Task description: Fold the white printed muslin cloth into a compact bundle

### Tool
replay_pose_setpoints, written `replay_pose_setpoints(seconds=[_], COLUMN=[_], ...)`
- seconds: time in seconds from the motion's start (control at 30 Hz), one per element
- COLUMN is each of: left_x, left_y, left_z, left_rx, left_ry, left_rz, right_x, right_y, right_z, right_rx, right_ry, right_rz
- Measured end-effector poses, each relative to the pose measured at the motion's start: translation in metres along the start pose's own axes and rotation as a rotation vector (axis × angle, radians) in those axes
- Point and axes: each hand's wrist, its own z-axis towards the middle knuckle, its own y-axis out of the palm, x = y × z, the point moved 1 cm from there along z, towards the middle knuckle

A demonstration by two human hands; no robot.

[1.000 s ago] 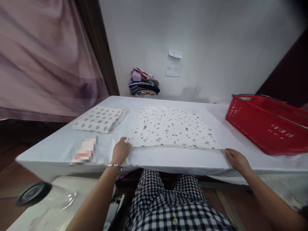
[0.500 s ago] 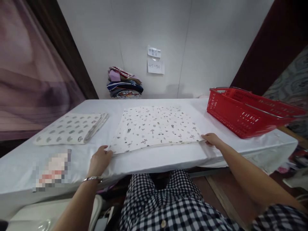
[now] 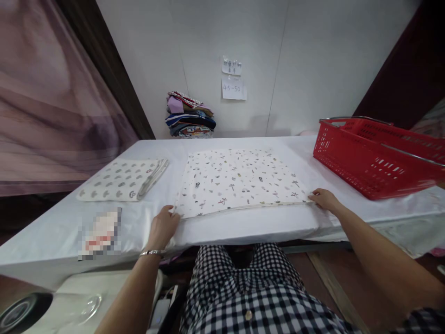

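Note:
A white cloth [image 3: 236,183] printed with small palm trees and other motifs lies flat on the table in front of me, its layered near edge facing me. At its near left corner, my left hand [image 3: 164,227] is closed on the edge, though the fingertips are partly hidden. My right hand [image 3: 325,199] pinches the near right corner between thumb and fingers. To the left rests a second cloth [image 3: 118,180], folded and patterned with grey shapes.
A red basket [image 3: 361,157] with metal handles stands on the right of the white-covered table [image 3: 243,229]. Folded fabrics [image 3: 190,116] are stacked by the wall, near paper notes [image 3: 233,88]. A pixelated item [image 3: 100,233] lies at front left.
The whole view has shifted, so the table and the things on it appear farther right. Both hands stay at the cloth's near corners, and the cloth looks much the same.

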Motion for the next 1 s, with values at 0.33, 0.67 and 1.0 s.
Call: replay_pose_setpoints(seconds=[0.33, 0.67, 1.0], left_x=[0.002, 0.094, 0.108], left_y=[0.001, 0.059, 0.07], left_z=[-0.01, -0.032, -0.023], left_rx=[0.232, 0.098, -0.023], left_ry=[0.113, 0.811, 0.885], left_rz=[0.116, -0.006, 0.052], right_x=[-0.035, -0.14, -0.146], right_y=[0.023, 0.075, 0.094], right_z=[-0.051, -0.09, -0.088], right_rx=[0.388, 0.146, 0.19], right_ry=[-0.69, -1.197, -1.174], right_rz=[-0.119, 0.059, -0.012])
